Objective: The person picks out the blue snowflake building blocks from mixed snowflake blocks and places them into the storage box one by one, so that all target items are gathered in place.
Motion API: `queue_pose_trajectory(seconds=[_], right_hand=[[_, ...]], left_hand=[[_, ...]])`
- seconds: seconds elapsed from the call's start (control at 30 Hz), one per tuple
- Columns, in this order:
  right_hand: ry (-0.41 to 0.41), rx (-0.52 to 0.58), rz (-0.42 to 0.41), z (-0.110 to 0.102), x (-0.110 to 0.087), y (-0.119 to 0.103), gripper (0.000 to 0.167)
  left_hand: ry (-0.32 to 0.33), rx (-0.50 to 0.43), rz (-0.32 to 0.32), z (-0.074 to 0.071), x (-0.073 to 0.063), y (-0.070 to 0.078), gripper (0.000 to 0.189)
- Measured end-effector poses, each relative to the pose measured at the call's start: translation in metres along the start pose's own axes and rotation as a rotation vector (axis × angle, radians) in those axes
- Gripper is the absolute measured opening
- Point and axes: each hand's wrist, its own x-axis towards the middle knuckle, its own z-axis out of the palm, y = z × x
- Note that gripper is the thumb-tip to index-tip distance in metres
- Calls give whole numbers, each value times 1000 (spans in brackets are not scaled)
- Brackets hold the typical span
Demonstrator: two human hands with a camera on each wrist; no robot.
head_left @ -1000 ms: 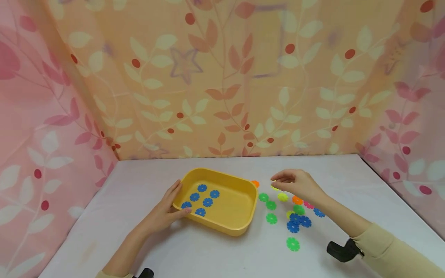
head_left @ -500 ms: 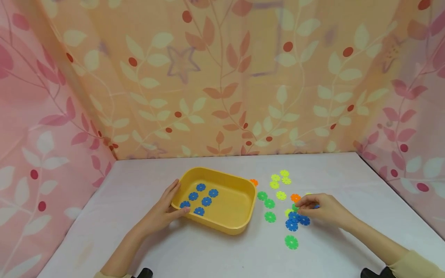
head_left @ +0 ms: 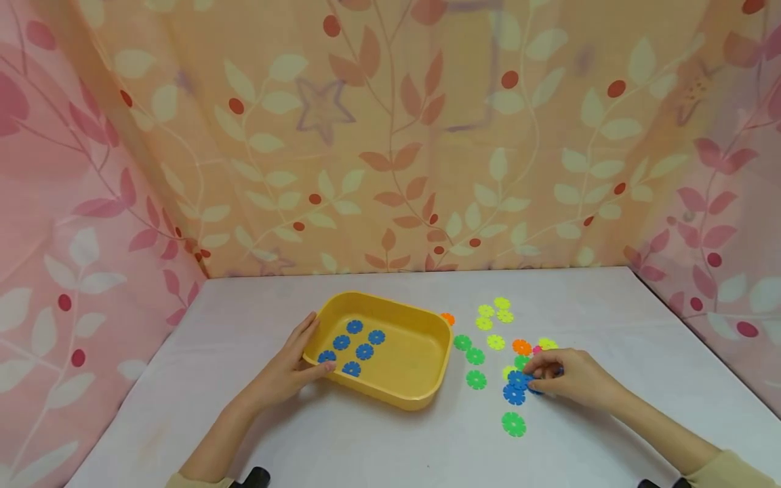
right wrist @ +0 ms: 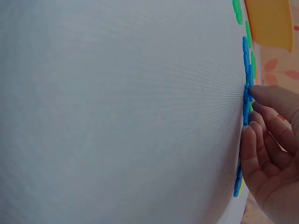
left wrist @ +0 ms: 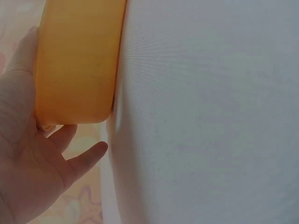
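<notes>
Now right hand (head_left: 570, 376) touches blue disc (right wrist: 246, 109); left (head_left: 287, 376) holds tray (head_left: 403, 362).

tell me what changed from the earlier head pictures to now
The right hand moved toward the person and rightward, from over the yellow discs to the loose blue discs, which its fingertips now touch; whether it grips one is unclear. The tray, the six blue discs inside and the left hand holding its rim stayed put.
</notes>
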Motion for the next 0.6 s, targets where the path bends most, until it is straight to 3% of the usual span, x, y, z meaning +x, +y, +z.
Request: queue_pose_trajectory(seconds=[0.2,0.6], right_hand=[[19,-14,-52,1,-1,1,19],[27,11,-70,2,0,0,16]], left_hand=[[0,5,1,0,0,0,96],[-5,-20,1,0,-1,1,96]])
